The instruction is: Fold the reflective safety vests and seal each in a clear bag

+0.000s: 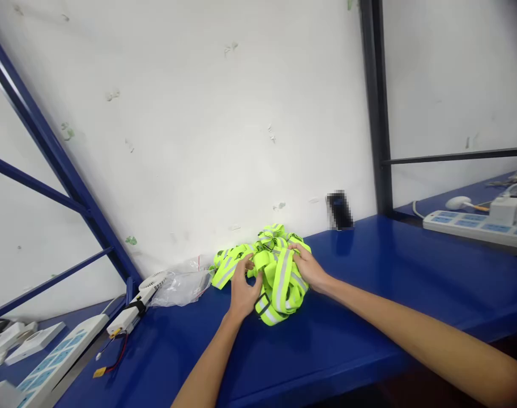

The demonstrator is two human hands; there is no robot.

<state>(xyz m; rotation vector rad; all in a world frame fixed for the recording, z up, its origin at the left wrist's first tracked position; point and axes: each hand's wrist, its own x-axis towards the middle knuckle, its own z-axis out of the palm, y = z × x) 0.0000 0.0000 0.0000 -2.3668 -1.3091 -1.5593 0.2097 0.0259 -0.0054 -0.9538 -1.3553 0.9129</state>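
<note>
A tangled heap of neon yellow-green straps (281, 277) with silver reflective stripes lies on the blue shelf (347, 334) near the white wall. A black buckle (263, 305) shows at its lower front. My left hand (244, 289) is at the heap's left side, thumb and fingers apart in a curve, with no strap clearly between them. At the upper right of the heap, my right hand (307, 266) has its fingers closed on a strap; part of its fingertips is hidden among the bands.
Left of the straps lie a clear plastic bag (179, 288) and a white device (133, 311) with red and black wires. A dark phone (340, 210) leans on the wall. Power strips (474, 224) and blue and black frame posts (375, 113) stand at the sides.
</note>
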